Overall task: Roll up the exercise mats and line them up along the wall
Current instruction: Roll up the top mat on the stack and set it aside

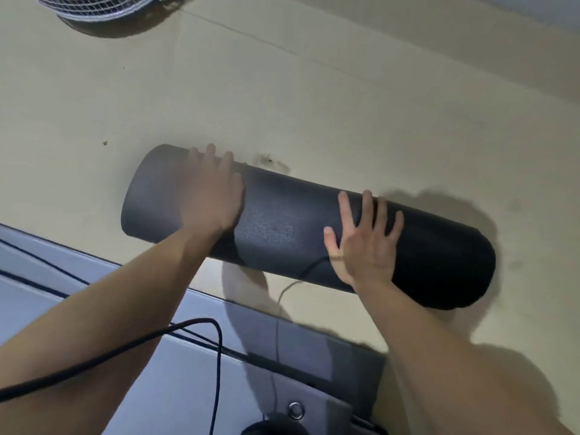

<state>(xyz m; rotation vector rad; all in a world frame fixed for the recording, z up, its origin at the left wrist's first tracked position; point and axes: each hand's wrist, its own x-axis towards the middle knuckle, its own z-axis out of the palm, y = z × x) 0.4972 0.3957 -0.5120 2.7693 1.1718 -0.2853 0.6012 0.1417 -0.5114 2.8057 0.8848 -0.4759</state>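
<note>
A black exercise mat (282,224), rolled into a thick tube, lies on the beige floor and runs from the upper left to the lower right. My left hand (213,196) presses flat on top of the roll near its left end, fingers curled over the far side. My right hand (364,237) lies on the roll toward its right end with its fingers spread. Neither hand closes around the roll.
A grey mat (94,309) with dark edge lines lies flat at the lower left, close to the roll. A black cable (216,356) hangs in front of it. A wire-mesh fan (103,7) stands at the top left. A pale wall (502,7) is at the top right.
</note>
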